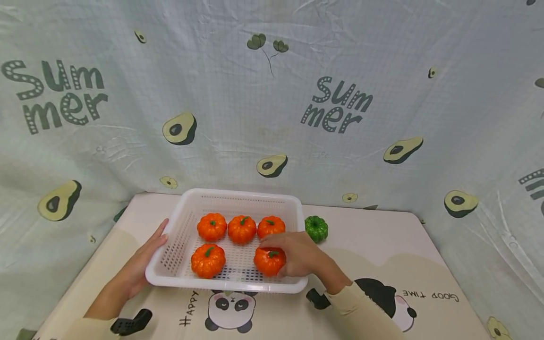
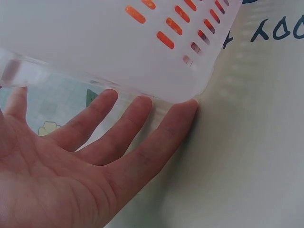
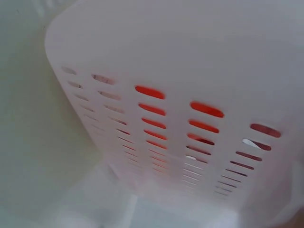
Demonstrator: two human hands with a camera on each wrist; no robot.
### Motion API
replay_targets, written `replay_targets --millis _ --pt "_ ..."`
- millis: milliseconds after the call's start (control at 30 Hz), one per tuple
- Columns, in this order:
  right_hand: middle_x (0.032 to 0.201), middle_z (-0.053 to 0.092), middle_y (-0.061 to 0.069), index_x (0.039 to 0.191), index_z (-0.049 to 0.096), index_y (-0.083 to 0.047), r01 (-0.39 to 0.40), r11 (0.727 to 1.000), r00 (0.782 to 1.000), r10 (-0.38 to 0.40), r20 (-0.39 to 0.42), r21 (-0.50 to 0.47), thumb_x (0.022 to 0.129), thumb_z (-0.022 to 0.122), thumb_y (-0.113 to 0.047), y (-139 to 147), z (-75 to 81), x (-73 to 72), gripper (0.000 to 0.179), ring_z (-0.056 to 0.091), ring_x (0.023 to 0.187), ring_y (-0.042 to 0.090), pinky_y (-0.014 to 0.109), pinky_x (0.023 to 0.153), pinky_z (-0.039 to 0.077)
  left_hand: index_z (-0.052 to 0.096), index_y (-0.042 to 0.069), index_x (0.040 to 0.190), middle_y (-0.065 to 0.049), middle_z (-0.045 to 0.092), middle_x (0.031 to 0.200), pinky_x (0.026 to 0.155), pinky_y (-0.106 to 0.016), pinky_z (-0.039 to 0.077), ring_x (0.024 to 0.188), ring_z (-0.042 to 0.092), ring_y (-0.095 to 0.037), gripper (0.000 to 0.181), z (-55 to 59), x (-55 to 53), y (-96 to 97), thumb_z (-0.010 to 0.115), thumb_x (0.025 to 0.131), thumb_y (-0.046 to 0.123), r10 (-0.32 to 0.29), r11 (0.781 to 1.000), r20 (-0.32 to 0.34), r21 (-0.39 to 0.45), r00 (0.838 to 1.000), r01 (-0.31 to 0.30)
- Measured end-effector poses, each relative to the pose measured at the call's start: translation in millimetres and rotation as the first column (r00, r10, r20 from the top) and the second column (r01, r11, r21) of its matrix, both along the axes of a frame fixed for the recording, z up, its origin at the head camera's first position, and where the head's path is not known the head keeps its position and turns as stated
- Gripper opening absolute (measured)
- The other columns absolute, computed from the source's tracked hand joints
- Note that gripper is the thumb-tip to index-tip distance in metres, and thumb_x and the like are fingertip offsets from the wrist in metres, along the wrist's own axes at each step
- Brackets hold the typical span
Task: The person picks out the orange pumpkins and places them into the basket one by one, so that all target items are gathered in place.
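A white plastic basket with slotted walls stands on the table, several small orange pumpkins with green stems inside it. My right hand reaches over the basket's right rim and grips the pumpkin at the front right, fingers over its top and thumb low at its side. In the right wrist view, the basket wall hides that hand's hold, and orange shows through the slots. My left hand lies along the basket's left side; its spread, extended fingers touch the outer wall.
A green ribbed pumpkin-shaped vegetable sits just outside the basket's right wall. The table has a printed panda cover. A pale curtain printed with avocados hangs behind and at both sides.
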State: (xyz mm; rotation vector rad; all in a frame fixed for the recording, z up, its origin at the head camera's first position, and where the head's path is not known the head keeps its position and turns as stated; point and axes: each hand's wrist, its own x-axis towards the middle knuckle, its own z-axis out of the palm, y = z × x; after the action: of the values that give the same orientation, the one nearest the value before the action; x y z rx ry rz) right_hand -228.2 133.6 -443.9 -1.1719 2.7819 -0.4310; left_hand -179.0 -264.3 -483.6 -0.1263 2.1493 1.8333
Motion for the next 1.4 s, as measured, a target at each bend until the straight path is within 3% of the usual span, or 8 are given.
replay_targets --millis 267,667,1067,1300,1400 --pt "0.142 0.067 -0.014 0.132 0.07 -0.036 0.017 0.998 1.0 -0.016 -0.005 0.059 0.071 0.091 -0.028 -1.3 1.2 0.4 0.064 0.063 0.126 0.017 0.049 0.106 0.05 -0.013 0.047 0.163 -0.013 -0.008 0.177 0.109 -0.066 0.044 0.15 0.023 -0.05 0.07 1.8 -2.6 0.2 0.031 0.109 0.058 -0.019 1.0 -0.017 -0.002 1.0 0.019" --pt "0.138 0.069 -0.015 0.131 0.07 -0.037 0.018 0.99 0.999 -0.014 -0.031 0.142 0.071 0.093 -0.027 -5.2 3.1 4.1 0.065 0.063 0.124 0.014 0.041 0.107 0.049 -0.016 0.051 0.161 -0.011 -0.011 0.177 0.108 -0.057 0.047 0.15 0.022 -0.046 0.068 4.9 -1.2 -0.6 0.027 0.109 0.061 -0.013 1.0 0.047 0.009 0.999 0.013" --pt "0.134 0.069 -0.017 0.13 0.07 -0.038 0.058 0.979 0.998 -0.057 -0.01 0.194 0.07 0.094 -0.027 -7.0 5.8 7.1 0.066 0.059 0.118 0.017 0.041 0.105 0.048 -0.015 0.05 0.161 -0.013 -0.009 0.177 0.107 -0.063 0.047 0.15 0.023 -0.049 0.068 4.2 0.2 0.9 0.028 0.11 0.059 -0.02 1.0 0.023 0.016 1.0 0.02" --pt "0.134 0.07 -0.016 0.131 0.07 -0.035 0.045 0.976 0.999 -0.047 0.006 0.213 0.071 0.093 -0.028 -12.1 3.0 8.7 0.065 0.058 0.119 0.016 0.042 0.106 0.047 -0.012 0.043 0.164 -0.015 -0.002 0.177 0.096 -0.037 0.053 0.142 0.036 -0.036 0.068 1.7 3.8 -4.7 0.027 0.111 0.057 0.013 1.0 0.014 -0.019 1.0 -0.013" --pt "0.136 0.069 -0.016 0.132 0.069 -0.035 0.041 0.972 0.999 -0.043 0.003 0.232 0.072 0.093 -0.029 -13.5 2.2 9.5 0.064 0.059 0.121 0.015 0.042 0.107 0.047 -0.009 0.041 0.165 -0.017 0.002 0.177 0.092 -0.032 0.054 0.141 0.04 -0.034 0.069 1.3 5.4 -6.6 0.029 0.11 0.057 0.026 0.998 0.004 -0.058 1.0 -0.026"
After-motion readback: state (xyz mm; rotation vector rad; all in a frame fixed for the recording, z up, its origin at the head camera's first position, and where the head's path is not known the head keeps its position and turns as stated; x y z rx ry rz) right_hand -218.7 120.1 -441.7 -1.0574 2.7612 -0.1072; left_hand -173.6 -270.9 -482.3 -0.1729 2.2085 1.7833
